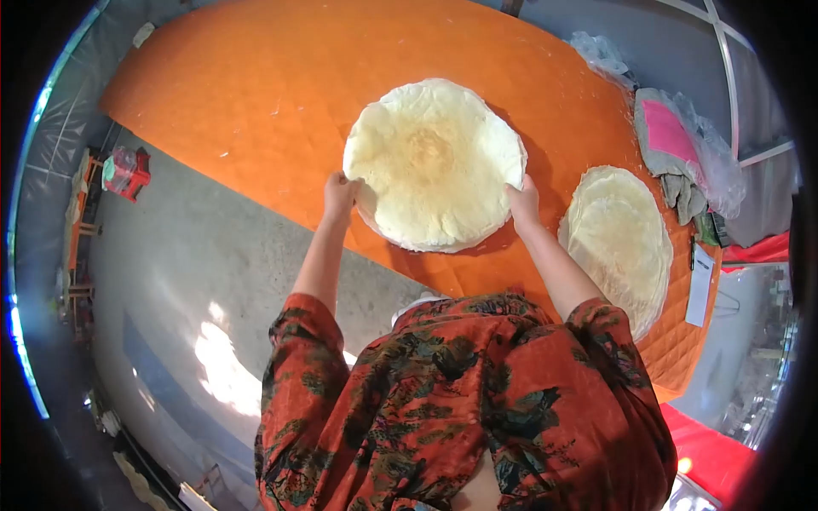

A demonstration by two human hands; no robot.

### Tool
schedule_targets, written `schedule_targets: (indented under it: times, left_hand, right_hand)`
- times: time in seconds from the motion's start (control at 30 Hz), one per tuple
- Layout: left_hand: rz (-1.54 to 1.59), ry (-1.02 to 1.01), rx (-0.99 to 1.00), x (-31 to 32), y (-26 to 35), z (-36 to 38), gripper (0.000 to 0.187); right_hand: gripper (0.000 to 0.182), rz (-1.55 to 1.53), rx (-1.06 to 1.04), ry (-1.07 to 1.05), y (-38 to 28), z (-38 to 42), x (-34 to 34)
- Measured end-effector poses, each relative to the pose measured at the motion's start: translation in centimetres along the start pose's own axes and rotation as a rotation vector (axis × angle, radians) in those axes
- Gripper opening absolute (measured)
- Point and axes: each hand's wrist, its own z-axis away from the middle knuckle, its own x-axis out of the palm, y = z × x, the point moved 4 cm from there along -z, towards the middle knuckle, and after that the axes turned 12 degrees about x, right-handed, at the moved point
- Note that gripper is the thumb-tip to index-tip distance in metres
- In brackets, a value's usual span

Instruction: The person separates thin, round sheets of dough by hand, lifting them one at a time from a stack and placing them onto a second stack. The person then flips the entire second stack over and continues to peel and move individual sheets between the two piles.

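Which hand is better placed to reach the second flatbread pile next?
Probably the right hand: it grips the held flatbread on the side nearer the second pile, its forearm angling beside that pile. The left hand is at the opposite edge.

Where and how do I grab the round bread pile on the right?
Take the bread pile by opposite edges, one hand from each side, thumbs on top, fingers under. It lies flat and wide on the orange cover, so one hand probably couldn't balance it.
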Motion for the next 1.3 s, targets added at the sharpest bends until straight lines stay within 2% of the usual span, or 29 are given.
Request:
schedule_targets:
  times: [0.13, 0.3, 0.43, 0.47, 0.5, 0.6, 0.63, 0.73, 0.77, 0.8, 0.83, 0.87, 0.93, 0.97, 1.03, 1.07, 1.17, 1.23, 1.27, 1.3]
  left_hand:
    - [0.113, -0.011, -0.011, -0.2, 0.1, -0.1, 0.032]
    - [0.041, -0.033, 0.005, -0.3, 3.3, 0.7, 0.029]
    - [-0.049, -0.088, 0.007, -0.4, 0.2, 0.6, 0.028]
    - [-0.086, -0.049, 0.062, -0.7, 0.2, 0.7, 0.029]
    - [-0.125, -0.01, 0.114, -1.0, 0.4, 0.8, 0.032]
    - [-0.188, 0.141, 0.245, -1.9, 1.8, -0.7, 0.05]
    - [-0.199, 0.2, 0.288, -2.1, 2.4, -1.2, 0.058]
    - [0.005, 0.083, 0.189, -0.4, -0.9, -3.9, 0.068]
    - [-0.101, 0.027, 0.253, 0.4, -1.5, -4.4, 0.069]
    - [-0.208, -0.03, 0.315, 1.3, -1.8, -4.1, 0.07]
    - [-0.318, -0.089, 0.372, 1.9, -1.9, -3.5, 0.071]
    - [-0.405, -0.015, 0.396, 1.6, -1.8, -3.2, 0.071]
    - [-0.573, 0.136, 0.441, 1.1, -1.4, -2.6, 0.072]
    - [-0.643, 0.097, 0.564, 1.5, 0.5, -1.7, 0.074]
    - [-0.785, 0.008, 0.801, 2.5, 6.2, 1.6, 0.08]
    - [-0.873, -0.124, 0.846, 3.5, 7.3, 2.9, 0.081]
    - [-1.069, -0.468, 0.955, 6.6, 7.7, 6.0, 0.086]
    - [-1.12, -0.62, 0.989, 7.5, 5.8, 7.7, 0.087]
    - [-1.165, -0.647, 1.001, 7.7, 4.4, 7.6, 0.089]
    - [-1.16, -0.648, 1.005, 7.7, 4.1, 7.5, 0.087]
  right_hand:
    - [0.028, -0.093, 0.066, -0.076, 0.0, -0.7, -0.6]
    - [0.025, -0.169, 0.019, -0.09, -2.2, -0.7, -0.9]
    - [0.028, 0.013, 0.098, -0.006, 0.2, -1.7, -1.6]
    - [0.029, 0.077, 0.106, 0.031, 0.3, -1.6, -1.9]
    - [0.031, 0.141, 0.118, 0.068, 0.0, -1.5, -2.1]
    - [0.041, 0.322, -0.212, 0.395, -2.5, -0.9, -3.0]
    - [0.058, 0.211, -0.157, 0.337, -1.7, -2.5, -3.5]
    - [0.074, 0.215, -0.099, 0.214, -1.4, -3.8, -1.9]
    - [0.08, 0.215, -0.086, 0.171, -1.7, -4.2, -1.1]
    - [0.08, 0.315, -0.053, 0.077, -1.6, -4.2, 0.3]
    - [0.078, 0.327, 0.004, 0.07, -0.6, -5.2, 0.4]
    - [0.075, 0.34, 0.061, 0.064, 0.5, -6.3, 0.3]
    - [0.072, 0.515, -0.044, 0.319, -1.9, -4.4, -0.7]
    - [0.07, 0.606, -0.097, 0.444, -3.9, -3.2, -1.1]
    - [0.069, 0.809, -0.453, 0.391, -7.8, -1.6, -0.1]
    - [0.068, 0.906, -0.629, 0.352, -8.7, -0.8, 0.8]
    - [0.07, 1.064, -0.674, 0.209, -9.3, -1.9, 3.9]
    - [0.071, 1.208, -0.554, 0.11, -6.6, -4.6, 5.0]
    - [0.071, 1.28, -0.491, 0.059, -4.9, -5.9, 5.4]
    - [0.072, 1.215, -0.456, 0.038, -4.8, -5.5, 5.6]
